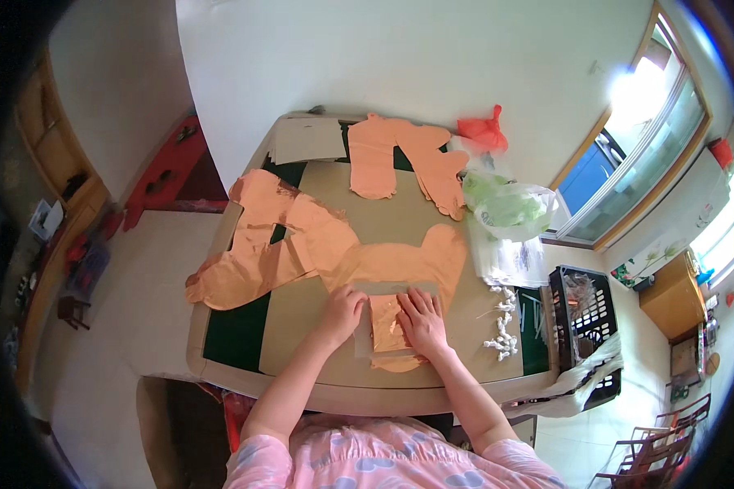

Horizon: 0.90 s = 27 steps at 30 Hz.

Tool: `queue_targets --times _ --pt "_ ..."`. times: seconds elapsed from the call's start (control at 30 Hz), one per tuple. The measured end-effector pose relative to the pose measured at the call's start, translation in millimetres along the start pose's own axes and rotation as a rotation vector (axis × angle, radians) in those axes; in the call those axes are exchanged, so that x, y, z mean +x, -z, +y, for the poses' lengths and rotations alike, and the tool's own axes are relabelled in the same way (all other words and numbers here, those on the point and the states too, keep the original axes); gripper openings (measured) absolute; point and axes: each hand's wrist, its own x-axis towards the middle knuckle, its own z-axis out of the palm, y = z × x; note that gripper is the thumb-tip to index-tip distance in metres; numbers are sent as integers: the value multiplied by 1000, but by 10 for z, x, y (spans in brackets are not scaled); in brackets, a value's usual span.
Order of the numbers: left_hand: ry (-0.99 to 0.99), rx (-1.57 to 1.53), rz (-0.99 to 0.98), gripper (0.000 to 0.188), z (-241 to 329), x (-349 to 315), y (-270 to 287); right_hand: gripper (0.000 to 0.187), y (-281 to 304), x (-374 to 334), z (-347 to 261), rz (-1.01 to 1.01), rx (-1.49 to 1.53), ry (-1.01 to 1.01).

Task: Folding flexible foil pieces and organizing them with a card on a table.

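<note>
A folded square of shiny rose-gold foil balloon [387, 330] lies in front of me, on or inside a translucent plastic bag [362, 345]; I cannot tell which. At the bag's upper left corner the fingers of my left hand [342, 314] are pinched together, apparently on the bag's edge. My right hand [423, 324] rests flat over the right side of the foil, fingers stretched out. Beneath and beyond spread flat rose-gold foil balloons [408, 262], with a piece of foil [400, 364] also showing below the bag. Other flat foil balloons [373, 171] lie at the table's far side.
White knotted bundles [504, 326] and clear plastic bags [510, 262] lie to the right, near a green-tinted bag [510, 208] and a red bag [484, 130]. Grey sheets [308, 140] sit at the far left. A black crate [579, 314] adjoins the table's [302, 371] right edge.
</note>
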Motion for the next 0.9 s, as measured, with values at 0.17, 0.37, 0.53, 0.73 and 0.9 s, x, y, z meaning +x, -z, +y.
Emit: queue_targets --times 0.17,0.37,0.53,0.73,0.9 --pt "-255 248 68 28 80 -110 61 42 30 7 -12 -47 3 -3" --pt "-272 371 119 30 -63 -152 -96 43 2 27 -16 -52 -6 12" --pt "-216 160 -56 22 -112 -303 18 44 15 32 -41 -59 -8 -23" --pt "-253 152 51 18 -6 -338 126 43 36 65 -73 -60 -20 -1" --pt "-302 135 -146 22 -24 -381 185 43 7 48 -24 -54 -33 12"
